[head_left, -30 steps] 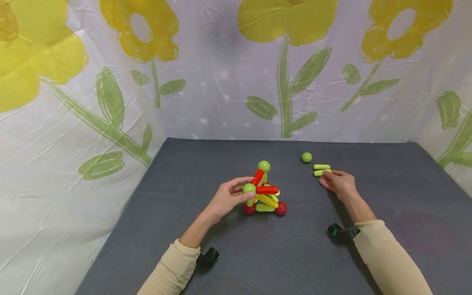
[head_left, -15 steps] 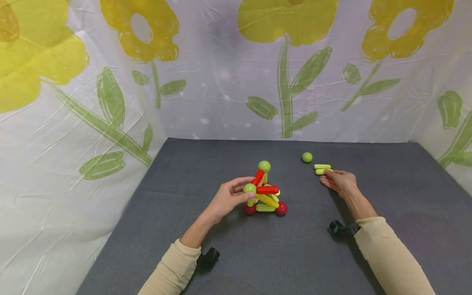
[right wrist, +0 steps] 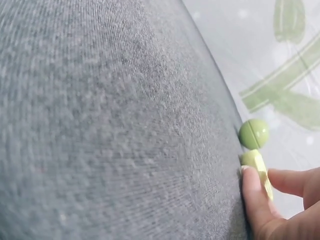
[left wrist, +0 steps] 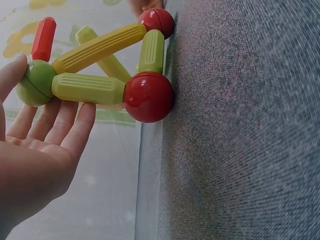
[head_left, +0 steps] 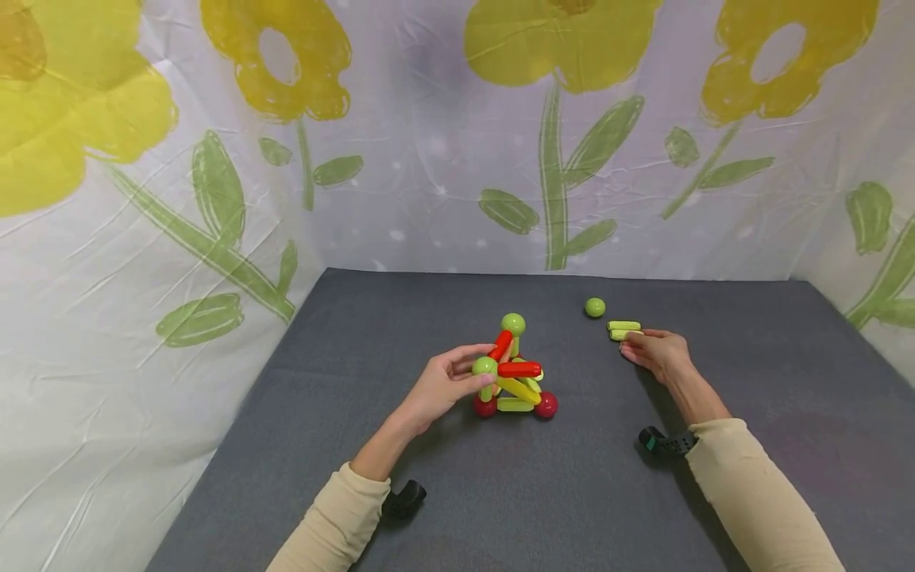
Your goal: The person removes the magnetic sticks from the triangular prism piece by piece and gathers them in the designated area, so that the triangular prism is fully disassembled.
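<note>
Near the middle of the grey table [head_left: 357, 318] stands a toy frame [head_left: 515, 373] of rods and balls. The left hand [head_left: 443, 385] holds its green ball [head_left: 484, 365] between thumb and fingers. Toward the far right edge, the right hand [head_left: 658, 353] pinches the nearer of two green rods [head_left: 623, 330]. A loose green ball [head_left: 595, 307] lies just beyond them. A flowered sheet [head_left: 429, 159] backs the table.

No readable text, label or number anywhere.
</note>
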`<action>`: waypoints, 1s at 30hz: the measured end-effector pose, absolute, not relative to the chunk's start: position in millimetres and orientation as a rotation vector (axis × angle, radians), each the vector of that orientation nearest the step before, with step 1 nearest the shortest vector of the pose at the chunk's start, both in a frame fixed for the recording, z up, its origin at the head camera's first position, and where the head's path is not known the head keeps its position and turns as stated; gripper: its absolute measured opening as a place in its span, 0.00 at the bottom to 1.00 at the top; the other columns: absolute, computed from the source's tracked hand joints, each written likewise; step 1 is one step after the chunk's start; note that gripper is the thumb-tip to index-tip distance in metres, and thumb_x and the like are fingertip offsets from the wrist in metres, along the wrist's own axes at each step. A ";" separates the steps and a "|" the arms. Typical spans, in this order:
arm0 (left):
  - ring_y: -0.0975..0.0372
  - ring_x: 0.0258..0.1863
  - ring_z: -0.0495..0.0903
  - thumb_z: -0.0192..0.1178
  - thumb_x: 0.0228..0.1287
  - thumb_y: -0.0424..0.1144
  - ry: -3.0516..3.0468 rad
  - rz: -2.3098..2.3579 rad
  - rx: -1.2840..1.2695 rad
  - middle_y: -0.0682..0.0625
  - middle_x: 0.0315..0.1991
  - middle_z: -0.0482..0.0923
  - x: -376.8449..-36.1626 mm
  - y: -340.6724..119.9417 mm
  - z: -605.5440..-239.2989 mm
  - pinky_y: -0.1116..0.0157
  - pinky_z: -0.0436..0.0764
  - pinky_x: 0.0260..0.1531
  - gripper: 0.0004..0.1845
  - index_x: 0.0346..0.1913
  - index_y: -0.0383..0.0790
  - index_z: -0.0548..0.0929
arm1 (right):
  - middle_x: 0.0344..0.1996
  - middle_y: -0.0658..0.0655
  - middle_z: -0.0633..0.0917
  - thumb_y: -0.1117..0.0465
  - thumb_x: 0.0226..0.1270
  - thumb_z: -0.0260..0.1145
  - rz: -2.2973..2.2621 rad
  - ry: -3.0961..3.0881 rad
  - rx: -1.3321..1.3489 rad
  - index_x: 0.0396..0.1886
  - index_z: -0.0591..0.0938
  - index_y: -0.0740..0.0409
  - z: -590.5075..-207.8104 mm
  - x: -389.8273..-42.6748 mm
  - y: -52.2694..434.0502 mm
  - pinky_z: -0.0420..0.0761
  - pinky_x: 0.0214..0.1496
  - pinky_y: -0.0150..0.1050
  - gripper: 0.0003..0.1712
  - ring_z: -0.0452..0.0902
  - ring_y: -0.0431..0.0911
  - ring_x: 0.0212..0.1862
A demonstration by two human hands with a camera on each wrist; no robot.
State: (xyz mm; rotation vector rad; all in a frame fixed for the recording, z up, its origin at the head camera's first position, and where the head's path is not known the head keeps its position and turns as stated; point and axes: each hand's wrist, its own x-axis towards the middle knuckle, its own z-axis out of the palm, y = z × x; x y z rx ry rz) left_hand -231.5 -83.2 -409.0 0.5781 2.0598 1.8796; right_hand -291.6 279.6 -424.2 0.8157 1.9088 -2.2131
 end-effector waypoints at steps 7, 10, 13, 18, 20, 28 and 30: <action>0.56 0.49 0.80 0.64 0.63 0.37 2.051 1.885 0.576 0.44 0.54 0.79 -230.9 -82.5 -409.7 0.59 0.77 0.51 0.26 0.64 0.41 0.73 | 0.23 0.50 0.80 0.69 0.71 0.56 -2.208 1.905 0.761 0.75 0.43 0.66 -423.6 -290.9 282.2 0.82 0.40 0.35 0.41 0.82 0.39 0.27; 0.56 0.48 0.80 0.65 0.63 0.38 2.055 1.888 0.573 0.44 0.53 0.79 -230.8 -82.3 -410.1 0.59 0.77 0.50 0.26 0.64 0.41 0.73 | 0.23 0.50 0.80 0.67 0.71 0.56 -2.200 1.914 0.753 0.75 0.41 0.65 -422.5 -289.6 281.0 0.82 0.39 0.35 0.43 0.82 0.40 0.27; 0.56 0.48 0.80 0.65 0.63 0.37 2.057 1.889 0.566 0.44 0.53 0.79 -230.4 -82.2 -409.6 0.59 0.77 0.50 0.26 0.64 0.41 0.73 | 0.24 0.51 0.80 0.65 0.72 0.55 -2.179 1.947 0.743 0.75 0.40 0.65 -421.8 -287.2 279.6 0.82 0.38 0.36 0.43 0.82 0.40 0.27; 0.56 0.49 0.80 0.65 0.63 0.37 2.054 1.890 0.569 0.43 0.54 0.78 -230.0 -81.9 -408.9 0.59 0.77 0.50 0.26 0.64 0.40 0.73 | 0.30 0.52 0.78 0.60 0.74 0.53 -2.127 2.102 0.616 0.74 0.45 0.68 -421.0 -279.1 275.0 0.82 0.38 0.34 0.38 0.81 0.38 0.28; 0.56 0.49 0.79 0.64 0.63 0.37 2.055 1.891 0.569 0.43 0.55 0.78 -230.1 -81.5 -409.2 0.59 0.77 0.51 0.26 0.64 0.40 0.73 | 0.31 0.50 0.79 0.60 0.74 0.53 -2.112 2.186 0.500 0.72 0.50 0.71 -421.9 -276.2 271.8 0.82 0.38 0.33 0.35 0.81 0.37 0.29; 0.56 0.50 0.79 0.64 0.63 0.36 2.066 1.906 0.570 0.43 0.55 0.77 -228.0 -79.1 -409.4 0.59 0.77 0.50 0.26 0.63 0.40 0.73 | 0.39 0.57 0.82 0.58 0.73 0.58 -2.090 2.250 0.101 0.65 0.60 0.75 -423.5 -267.6 247.9 0.81 0.44 0.35 0.31 0.82 0.39 0.37; 0.56 0.50 0.79 0.65 0.63 0.36 2.068 1.911 0.569 0.43 0.55 0.78 -227.4 -78.7 -409.7 0.59 0.77 0.50 0.26 0.63 0.40 0.73 | 0.42 0.61 0.81 0.57 0.72 0.59 -2.074 2.225 0.062 0.65 0.61 0.74 -422.3 -265.1 239.7 0.80 0.46 0.37 0.32 0.82 0.41 0.39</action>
